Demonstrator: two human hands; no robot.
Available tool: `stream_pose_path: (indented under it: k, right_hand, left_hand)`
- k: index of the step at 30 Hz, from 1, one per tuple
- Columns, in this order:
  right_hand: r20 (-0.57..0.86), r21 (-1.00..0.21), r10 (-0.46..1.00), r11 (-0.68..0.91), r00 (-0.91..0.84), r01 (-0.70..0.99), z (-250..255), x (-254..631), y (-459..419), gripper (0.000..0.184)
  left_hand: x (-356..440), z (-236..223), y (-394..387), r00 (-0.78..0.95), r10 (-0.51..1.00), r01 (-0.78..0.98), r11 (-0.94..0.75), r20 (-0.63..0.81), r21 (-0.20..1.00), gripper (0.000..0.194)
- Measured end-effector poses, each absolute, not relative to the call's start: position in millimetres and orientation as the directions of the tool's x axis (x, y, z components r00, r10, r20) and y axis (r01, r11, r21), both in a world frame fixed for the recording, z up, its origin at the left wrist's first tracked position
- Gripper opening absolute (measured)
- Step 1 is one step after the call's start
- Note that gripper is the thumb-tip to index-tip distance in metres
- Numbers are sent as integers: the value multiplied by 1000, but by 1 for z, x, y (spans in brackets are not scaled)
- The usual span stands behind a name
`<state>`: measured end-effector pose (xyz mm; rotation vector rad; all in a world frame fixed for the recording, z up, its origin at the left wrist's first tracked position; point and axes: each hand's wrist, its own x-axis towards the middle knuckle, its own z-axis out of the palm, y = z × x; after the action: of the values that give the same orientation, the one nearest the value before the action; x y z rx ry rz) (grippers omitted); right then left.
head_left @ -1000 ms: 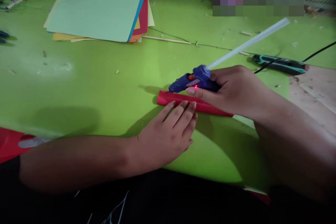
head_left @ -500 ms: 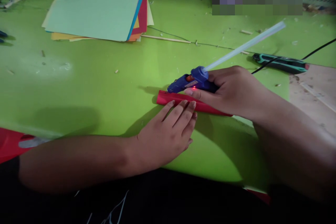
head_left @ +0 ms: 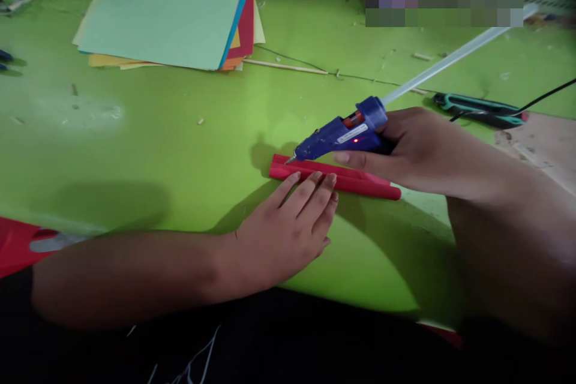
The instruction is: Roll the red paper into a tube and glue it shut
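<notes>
A rolled red paper strip (head_left: 360, 183) lies on the green table (head_left: 157, 144). My left hand (head_left: 288, 228) lies flat, fingers stretched out, with its fingertips pressing the strip's near edge. My right hand (head_left: 418, 144) is closed around a blue glue gun (head_left: 342, 135) whose red light is on. The gun's nozzle touches the strip's left end. A clear glue stick (head_left: 454, 57) juts from the back of the gun toward the upper right.
A stack of coloured paper sheets (head_left: 166, 18) lies at the back left. A thin wooden stick (head_left: 285, 67) rests beside it. A teal and black cutter (head_left: 479, 109) and a black cord (head_left: 546, 93) lie at the right. Red paper (head_left: 18, 243) shows at the left edge.
My right hand has drawn back to the right and tilted the glue gun, so its nozzle now points down onto the strip's left end. My left hand has stayed in place.
</notes>
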<state>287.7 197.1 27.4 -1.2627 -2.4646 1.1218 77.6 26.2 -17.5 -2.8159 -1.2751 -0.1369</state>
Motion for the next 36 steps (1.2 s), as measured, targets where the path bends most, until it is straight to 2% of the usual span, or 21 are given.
stream_pose_path:
  k: [3,7,11,14,18,21,30,36]
  right_hand:
    - [-316,-632,731,314,-606,708,28,293,201,67]
    - [-275,-658,742,318,-611,682,26,296,201,59]
    - [-253,-690,752,301,-609,659,26,291,197,60]
    - [-192,-707,740,350,-644,614,27,287,191,58]
    - [-107,-616,727,487,-679,619,25,282,186,66]
    - [-106,-557,692,554,-714,619,23,278,184,70]
    - [-143,-464,692,584,-707,666,14,273,187,71]
    - [-166,-470,691,571,-703,673,16,272,186,75]
  left_hand:
    - [78,-19,26,655,748,753,-659,103,-4,66]
    - [78,-20,25,656,748,752,-659,102,2,66]
    - [78,-18,25,654,750,753,-658,102,2,64]
    - [78,-18,26,651,752,756,-655,103,1,64]
    - [78,-18,25,650,751,756,-655,116,-1,62]
    - [77,-17,26,650,752,756,-654,108,6,63]
    - [77,-18,25,647,754,759,-651,108,1,63]
    - [78,-18,25,649,752,757,-653,114,1,62]
